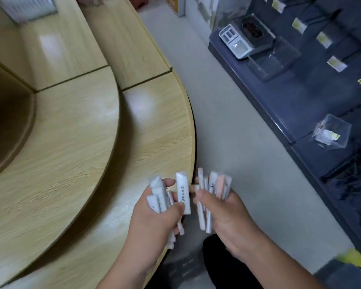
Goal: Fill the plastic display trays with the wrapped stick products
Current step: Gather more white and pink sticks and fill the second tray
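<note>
Wrapped white sticks (183,192) in two bunches, low in view, above the rim of a curved wooden bench (154,132) and the grey floor (227,126) beside it. Left grip (161,215) clenched round one bunch: about five sticks, the printed one pinned upright under the thumb. Right grip (225,211) clenched round the other bunch: about six, fanned and blurred, so an uncertain count. The two bunches near each other, tips close but seemingly apart.

Well apart, to the right across the floor: a dark shelf (279,97) with two clear plastic trays. Far tray (273,59) seemingly empty, just beside a grey scale (244,36). Near tray (331,134) tilted, with a pale item or two and a yellow tag inside, too blurred to name. About seven yellowish labels (336,64) along the upper shelf edges.

Judged to be an early stage: sticks gathered in hand, none plainly in a tray. Left to do: carrying both bunches across and loading both trays.
</note>
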Available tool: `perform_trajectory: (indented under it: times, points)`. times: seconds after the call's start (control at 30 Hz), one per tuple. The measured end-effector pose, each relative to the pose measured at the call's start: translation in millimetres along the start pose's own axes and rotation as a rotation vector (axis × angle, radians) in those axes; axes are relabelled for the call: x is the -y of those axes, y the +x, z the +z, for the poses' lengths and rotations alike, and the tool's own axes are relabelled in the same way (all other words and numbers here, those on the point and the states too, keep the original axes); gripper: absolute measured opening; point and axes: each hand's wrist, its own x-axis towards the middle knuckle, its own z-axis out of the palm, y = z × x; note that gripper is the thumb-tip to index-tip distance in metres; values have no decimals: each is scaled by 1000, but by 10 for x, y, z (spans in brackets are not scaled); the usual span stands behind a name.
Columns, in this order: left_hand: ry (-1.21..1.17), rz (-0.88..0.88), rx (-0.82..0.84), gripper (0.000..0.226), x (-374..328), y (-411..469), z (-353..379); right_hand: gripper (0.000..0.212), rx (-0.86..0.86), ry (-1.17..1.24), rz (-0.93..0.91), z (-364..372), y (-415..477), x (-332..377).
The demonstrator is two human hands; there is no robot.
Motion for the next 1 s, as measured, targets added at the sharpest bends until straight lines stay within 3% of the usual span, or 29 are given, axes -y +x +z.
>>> perform_trajectory:
  times: [0.23, 0.4, 0.63, 0.83, 1.0]
  points:
    - [-30, -22, -17, 41, -784, 261, 911, 49, -36, -109, -49, -750, 101, 1292]
    - [-71, -36, -89, 42, -1149, 684, 1142, 30, -16, -58, -3, -922, 481, 1879]
    - [-50, -33, -268, 44, -1821, 2017, 1216, 33, 108, -120, 70, -1032, 1759, 2919]
    - [-99, -5, -254, 39, -2784, 3099, 1085, 67, 196, -260, 73, -877, 2820, 3870]
    - [-202, 22, -235, 35, -3364, 3809, 1073, 56, 305, -337, 111, -623, 3697, 4529]
